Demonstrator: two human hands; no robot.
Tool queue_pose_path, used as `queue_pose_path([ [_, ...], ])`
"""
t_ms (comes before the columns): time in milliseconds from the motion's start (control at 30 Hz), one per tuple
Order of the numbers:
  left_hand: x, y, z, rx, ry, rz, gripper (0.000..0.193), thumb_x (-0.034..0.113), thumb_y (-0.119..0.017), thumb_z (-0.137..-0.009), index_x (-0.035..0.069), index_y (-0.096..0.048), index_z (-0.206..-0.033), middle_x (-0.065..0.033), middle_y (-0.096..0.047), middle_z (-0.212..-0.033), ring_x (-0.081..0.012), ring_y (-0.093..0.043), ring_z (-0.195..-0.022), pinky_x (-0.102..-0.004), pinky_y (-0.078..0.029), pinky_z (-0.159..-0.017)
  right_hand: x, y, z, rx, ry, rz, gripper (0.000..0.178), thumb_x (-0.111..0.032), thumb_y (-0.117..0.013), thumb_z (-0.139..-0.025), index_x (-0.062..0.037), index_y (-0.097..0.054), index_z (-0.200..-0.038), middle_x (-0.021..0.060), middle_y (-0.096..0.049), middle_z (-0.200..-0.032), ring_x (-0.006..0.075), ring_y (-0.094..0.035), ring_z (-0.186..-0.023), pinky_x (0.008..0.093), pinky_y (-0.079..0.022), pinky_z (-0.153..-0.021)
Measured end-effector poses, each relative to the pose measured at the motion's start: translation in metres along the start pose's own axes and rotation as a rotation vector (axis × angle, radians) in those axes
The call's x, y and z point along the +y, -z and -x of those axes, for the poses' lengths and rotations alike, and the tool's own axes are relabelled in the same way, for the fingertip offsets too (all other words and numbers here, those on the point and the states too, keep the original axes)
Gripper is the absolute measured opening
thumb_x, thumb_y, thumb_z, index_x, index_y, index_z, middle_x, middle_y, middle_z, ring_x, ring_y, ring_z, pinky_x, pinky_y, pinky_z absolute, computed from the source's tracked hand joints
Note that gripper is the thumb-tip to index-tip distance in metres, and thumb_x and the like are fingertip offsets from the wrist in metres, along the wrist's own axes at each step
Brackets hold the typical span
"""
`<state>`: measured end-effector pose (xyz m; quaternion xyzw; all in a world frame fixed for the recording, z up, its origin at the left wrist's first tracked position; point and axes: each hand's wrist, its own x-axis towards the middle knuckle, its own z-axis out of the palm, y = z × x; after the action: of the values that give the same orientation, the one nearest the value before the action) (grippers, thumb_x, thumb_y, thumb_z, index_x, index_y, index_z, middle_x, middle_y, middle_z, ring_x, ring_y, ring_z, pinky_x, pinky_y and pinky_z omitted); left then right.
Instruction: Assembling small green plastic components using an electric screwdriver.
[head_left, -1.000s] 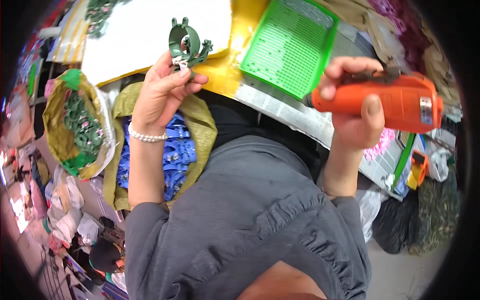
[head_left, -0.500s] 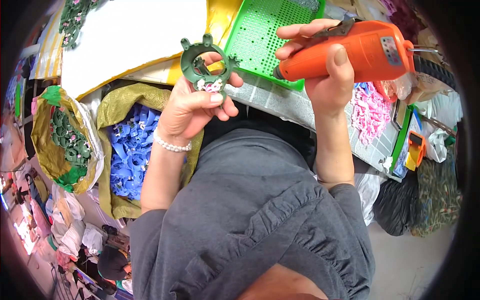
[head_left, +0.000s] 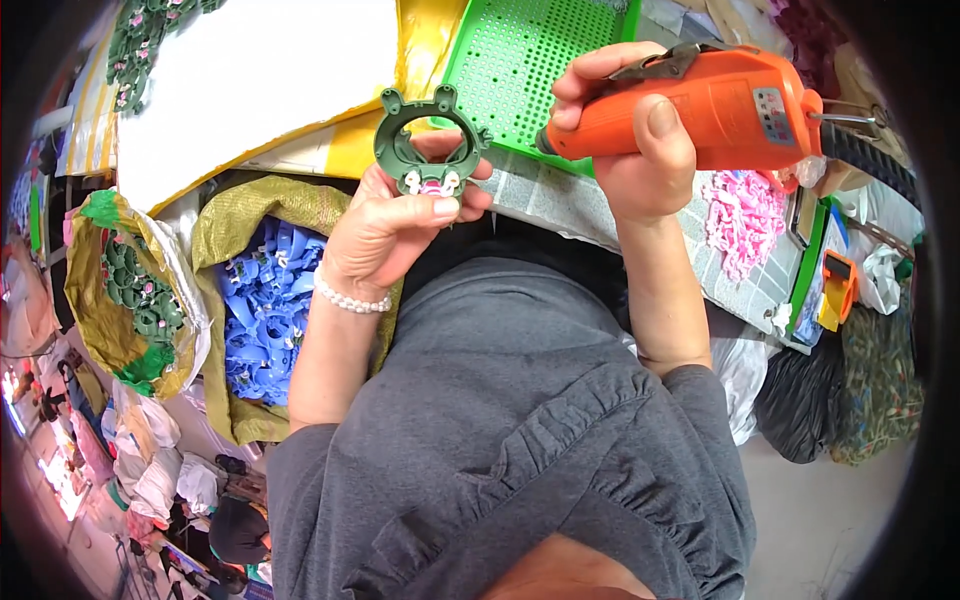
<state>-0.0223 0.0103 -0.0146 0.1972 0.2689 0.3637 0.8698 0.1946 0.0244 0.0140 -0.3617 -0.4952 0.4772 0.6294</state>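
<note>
My left hand (head_left: 395, 225) pinches a dark green plastic ring (head_left: 428, 142) with small lugs and white and pink bits at its lower edge, held upright above my lap. My right hand (head_left: 640, 140) grips an orange electric hand tool (head_left: 700, 105), lying level with its nose pointing left, a short way from the ring's right side. A pearl bracelet (head_left: 350, 297) circles my left wrist. Both hands hover over the near edge of the work table, in front of a green perforated tray (head_left: 520, 60).
A white sheet on yellow backing (head_left: 260, 70) covers the table's left. Below it stand a sack of blue plastic parts (head_left: 262, 310) and a sack of green parts (head_left: 135, 295). Pink parts (head_left: 745, 220) lie at right, dark bags (head_left: 810, 400) on the floor.
Both hands have drawn together: the ring came down and right, and the orange tool swung left until its nose sits close beside the ring.
</note>
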Motion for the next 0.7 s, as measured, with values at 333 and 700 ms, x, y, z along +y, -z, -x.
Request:
queue_pose_path([
  [333, 0.0, -0.0039, -0.0016, 0.082, -0.014, -0.079, 0.046, 0.007, -0.065, -0.072, 0.001, -0.05, -0.115, -0.0156, -0.059, -0.104, -0.0204, -0.059, -0.088, -0.0296, -0.046, -0.075, 0.0077, 0.0012, 0.0006, 0.015, -0.002, -0.055, 0.052, -0.043, -0.057, -0.075, 0.0046, -0.053, -0.096, 0.0179, -0.058, -0.082, 0.0203, -0.058, -0.065, 0.0333, -0.049, -0.064],
  [700, -0.0022, 0.0001, -0.0006, -0.016, -0.034, 0.052, 0.04, 0.009, -0.062, -0.08, 0.003, -0.05, -0.118, -0.018, -0.058, -0.107, -0.0205, -0.063, -0.08, -0.0264, -0.052, -0.064, 0.0077, 0.0001, -0.0005, 0.008, 0.026, -0.033, 0.05, -0.043, -0.056, -0.076, 0.004, -0.053, -0.093, 0.018, -0.056, -0.08, 0.0204, -0.056, -0.063, 0.0326, -0.048, -0.062],
])
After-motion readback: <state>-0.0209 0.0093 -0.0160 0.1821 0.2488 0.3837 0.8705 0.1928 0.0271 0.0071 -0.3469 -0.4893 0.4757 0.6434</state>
